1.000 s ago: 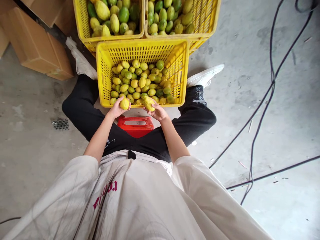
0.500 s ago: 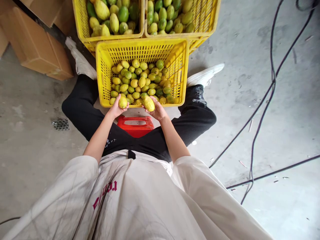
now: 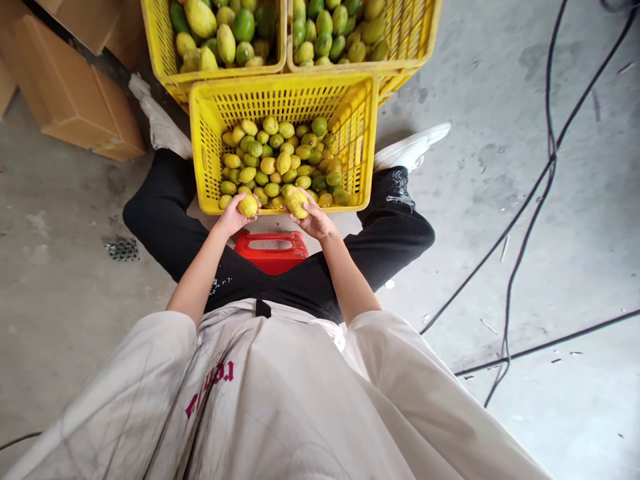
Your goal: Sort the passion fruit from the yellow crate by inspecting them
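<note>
My left hand (image 3: pixel 233 217) is closed around a yellow lemon (image 3: pixel 247 205) at the near rim of the front yellow crate (image 3: pixel 285 87). Across from it, my right hand (image 3: pixel 316 222) grips a larger, bumpy yellow lemon (image 3: pixel 297 203), tilted a little. A small gap separates the two fruits. Inside the front crate lies a loose pile of yellow and green lemons (image 3: pixel 283 162), just beyond my fingers.
Behind stand two more yellow crates, left (image 3: pixel 173 75) and right (image 3: pixel 410 60), holding larger yellow and green fruit. A red plastic stool (image 3: pixel 271 261) is between my legs. Cardboard boxes (image 3: pixel 70 93) stand at left; black cables (image 3: pixel 530 220) cross the floor at right.
The lemon in my left hand has turned slightly and shifted a little right. The right hand's lemon has also turned a bit in my fingers.
</note>
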A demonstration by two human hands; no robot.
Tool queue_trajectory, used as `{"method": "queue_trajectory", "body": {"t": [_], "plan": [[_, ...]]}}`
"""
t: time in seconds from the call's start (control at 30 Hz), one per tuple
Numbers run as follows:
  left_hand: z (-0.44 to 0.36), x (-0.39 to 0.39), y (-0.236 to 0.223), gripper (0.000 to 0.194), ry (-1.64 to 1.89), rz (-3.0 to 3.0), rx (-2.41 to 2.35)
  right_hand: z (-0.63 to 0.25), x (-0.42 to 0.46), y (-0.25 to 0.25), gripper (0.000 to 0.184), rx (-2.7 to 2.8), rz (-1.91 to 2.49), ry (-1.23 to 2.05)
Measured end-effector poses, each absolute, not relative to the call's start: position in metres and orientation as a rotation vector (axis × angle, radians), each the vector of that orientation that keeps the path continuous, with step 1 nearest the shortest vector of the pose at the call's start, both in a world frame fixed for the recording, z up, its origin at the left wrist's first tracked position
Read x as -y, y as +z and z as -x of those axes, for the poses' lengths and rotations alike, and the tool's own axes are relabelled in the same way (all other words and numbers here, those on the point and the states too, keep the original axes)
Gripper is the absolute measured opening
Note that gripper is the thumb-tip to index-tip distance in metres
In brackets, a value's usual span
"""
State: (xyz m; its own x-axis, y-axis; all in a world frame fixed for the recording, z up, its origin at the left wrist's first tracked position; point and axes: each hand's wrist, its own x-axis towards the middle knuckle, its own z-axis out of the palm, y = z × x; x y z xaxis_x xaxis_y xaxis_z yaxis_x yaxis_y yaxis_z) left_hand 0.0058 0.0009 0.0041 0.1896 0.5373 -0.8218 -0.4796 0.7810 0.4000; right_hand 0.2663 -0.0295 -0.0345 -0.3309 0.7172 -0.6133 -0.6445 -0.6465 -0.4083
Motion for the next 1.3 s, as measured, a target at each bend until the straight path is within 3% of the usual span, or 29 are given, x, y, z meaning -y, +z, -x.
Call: {"method": "queue_trajectory", "body": {"t": [0.13, 0.3, 0.47, 0.9, 1.3], "plan": [[-0.004, -0.002, 0.001, 0.037, 0.716, -0.027, -1.173, -0.265, 0.029, -0.029, 0.072, 0.094, 1.004, 2.053], [-0.001, -0.002, 0.000, 0.058, 0.745, 0.003, -1.154, -0.267, 0.028, -0.030, 0.044, 0.094, 1.052, 2.070], [-0.002, -0.001, 0.000, 0.056, 0.772, 0.008, -1.165, -0.269, 0.028, -0.032, 0.030, 0.056, 1.046, 2.131], [-0.002, -0.001, -0.002, 0.049, 0.757, 0.035, -1.156, -0.266, 0.027, -0.038, 0.041, 0.053, 1.016, 2.075], [0.000, -0.004, -0.007, 0.047, 0.743, 0.053, -1.153, -0.269, 0.030, -0.035, 0.026, 0.091, 1.056, 2.110]]}}
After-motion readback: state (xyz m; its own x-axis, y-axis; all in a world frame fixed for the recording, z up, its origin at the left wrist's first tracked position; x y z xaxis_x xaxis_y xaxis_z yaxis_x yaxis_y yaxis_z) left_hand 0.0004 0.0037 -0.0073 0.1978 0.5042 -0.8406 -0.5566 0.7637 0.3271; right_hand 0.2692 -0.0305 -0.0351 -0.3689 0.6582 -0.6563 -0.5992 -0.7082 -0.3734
